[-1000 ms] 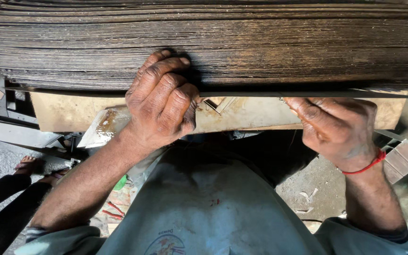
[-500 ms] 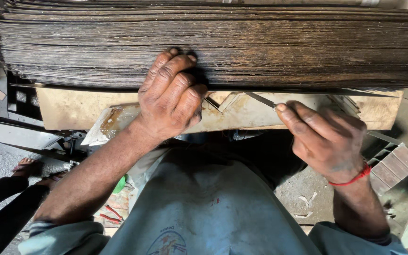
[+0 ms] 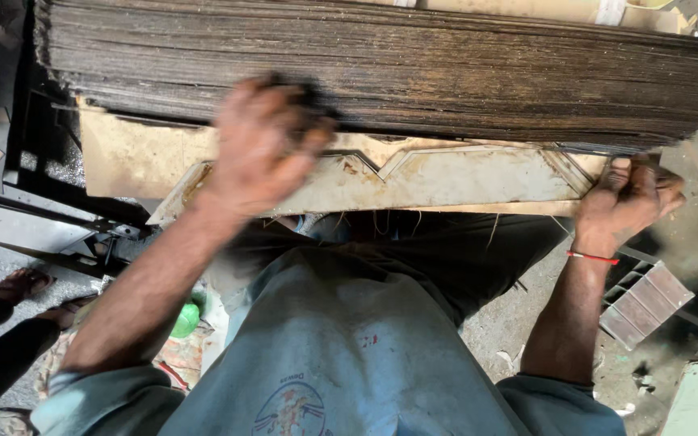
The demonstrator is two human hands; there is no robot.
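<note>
Fingers of the right hand [image 3: 625, 198] clench the 3 o'clock end of the tall stack of dark thin sheets [image 3: 389, 77]; the blurred left hand [image 3: 264, 149] presses its front edge at 11 o'clock, grip unclear. Best kept square over the pale notched metal plate [image 3: 414, 182].

Your stack [image 3: 462, 77] looks like thin fibrous sheets, dark, matt and rough at the edges. The cut plate [image 3: 446, 178] below it reads as worn metal, dull and rust-stained. Your shirt [image 3: 349, 355] is soft matt cloth; your wrist thread [image 3: 593, 257] is red string.
</note>
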